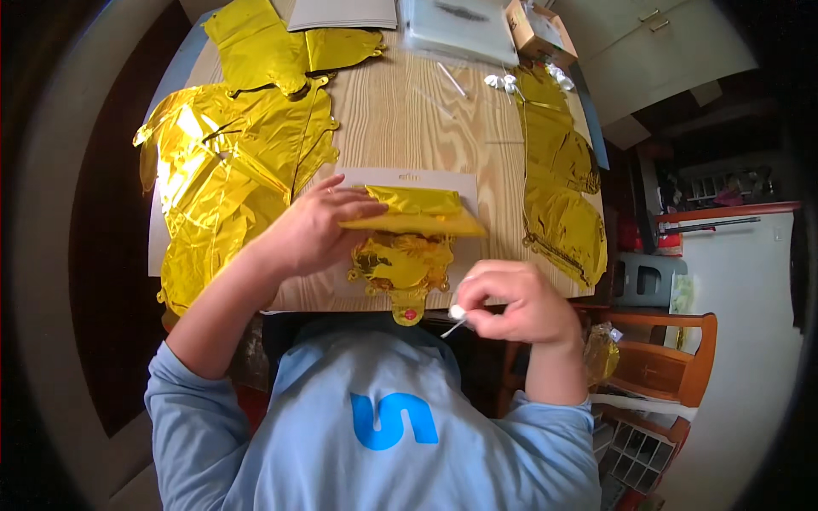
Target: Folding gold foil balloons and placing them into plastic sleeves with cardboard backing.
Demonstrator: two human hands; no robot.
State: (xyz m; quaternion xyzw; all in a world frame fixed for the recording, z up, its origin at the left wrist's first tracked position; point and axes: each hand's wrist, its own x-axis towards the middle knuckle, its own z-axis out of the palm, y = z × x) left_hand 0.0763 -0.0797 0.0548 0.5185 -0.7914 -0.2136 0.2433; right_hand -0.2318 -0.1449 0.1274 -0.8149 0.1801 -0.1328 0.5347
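In front of me a gold foil balloon lies partly folded on a white card. Its lower part, with a rounded tab bearing a red dot, reaches past the table's near edge. My left hand rests on the left end of the fold, fingers stretched out over the foil; its thumb is hidden. Near the table edge, to the right of the tab, my right hand pinches a small white bundle from which a thin white tail hangs. That bundle looks like wound ribbon.
Large flat gold foil balloons cover the table's left side, and another gold foil sheet lies along the right. Several white bundles sit at the far right, near a cardboard box and clear plastic bags. A wooden chair stands to the right.
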